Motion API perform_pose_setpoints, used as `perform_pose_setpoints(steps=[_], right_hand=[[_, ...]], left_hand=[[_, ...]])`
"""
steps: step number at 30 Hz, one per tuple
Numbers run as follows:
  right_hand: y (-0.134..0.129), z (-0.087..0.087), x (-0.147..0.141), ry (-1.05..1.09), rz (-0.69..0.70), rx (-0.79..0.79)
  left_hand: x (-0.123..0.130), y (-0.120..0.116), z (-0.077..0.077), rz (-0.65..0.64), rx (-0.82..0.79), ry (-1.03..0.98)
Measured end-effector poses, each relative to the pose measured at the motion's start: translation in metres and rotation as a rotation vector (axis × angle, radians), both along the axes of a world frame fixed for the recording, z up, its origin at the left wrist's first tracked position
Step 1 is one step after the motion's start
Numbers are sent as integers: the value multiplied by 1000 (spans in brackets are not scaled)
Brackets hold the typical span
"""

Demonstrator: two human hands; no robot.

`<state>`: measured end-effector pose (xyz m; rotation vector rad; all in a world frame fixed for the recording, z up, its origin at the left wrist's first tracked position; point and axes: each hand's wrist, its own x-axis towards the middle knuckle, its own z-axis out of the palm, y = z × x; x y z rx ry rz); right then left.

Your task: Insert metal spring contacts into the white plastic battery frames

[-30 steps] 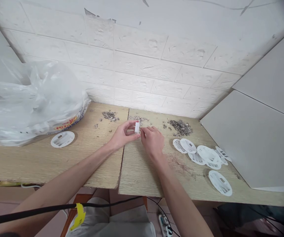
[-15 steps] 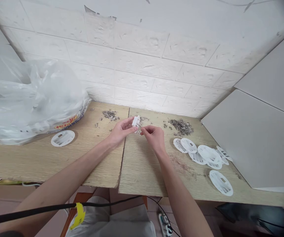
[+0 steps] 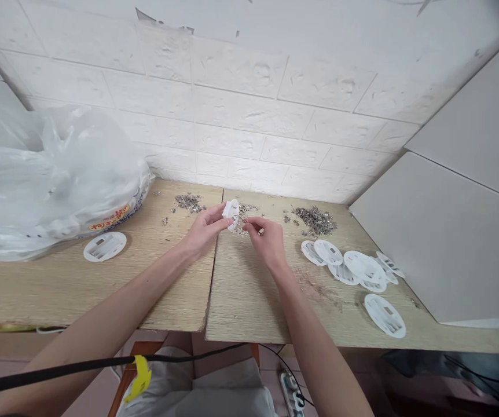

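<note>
Above the table (image 3: 249,301), a small thin item (image 3: 243,220) is being pinched by the right hand (image 3: 269,240) near a white disc (image 3: 233,215), which is being gripped, tilted up, by the left hand (image 3: 201,234). Fitting work is apparently being done; steady alignment is seemingly being demanded. Beyond, metal bits (image 3: 316,221) are being borne in heaps.

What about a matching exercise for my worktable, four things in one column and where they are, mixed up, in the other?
Column one
1. Left hand
2. Plastic bag
3. Yellow tag
4. Overlapping white discs

Column two
A. Attached to the black cable
B. Lying on the right part of the table
C. Holding a white part
D. Near the wall, at the left end of the table

Right pairs: 1-C, 2-D, 3-A, 4-B
</note>
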<state>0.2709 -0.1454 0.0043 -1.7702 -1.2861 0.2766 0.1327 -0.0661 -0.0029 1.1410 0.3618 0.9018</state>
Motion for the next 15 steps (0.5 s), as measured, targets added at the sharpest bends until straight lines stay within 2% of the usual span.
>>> perform_pose_setpoints(steps=[7,15], right_hand=[[-1,0,-1,-119,-24,5],[-3,1,-4,-296,-44,-34]], left_hand=[[-1,0,0,-46,36,-6],[0,-1,0,-3,64,46]])
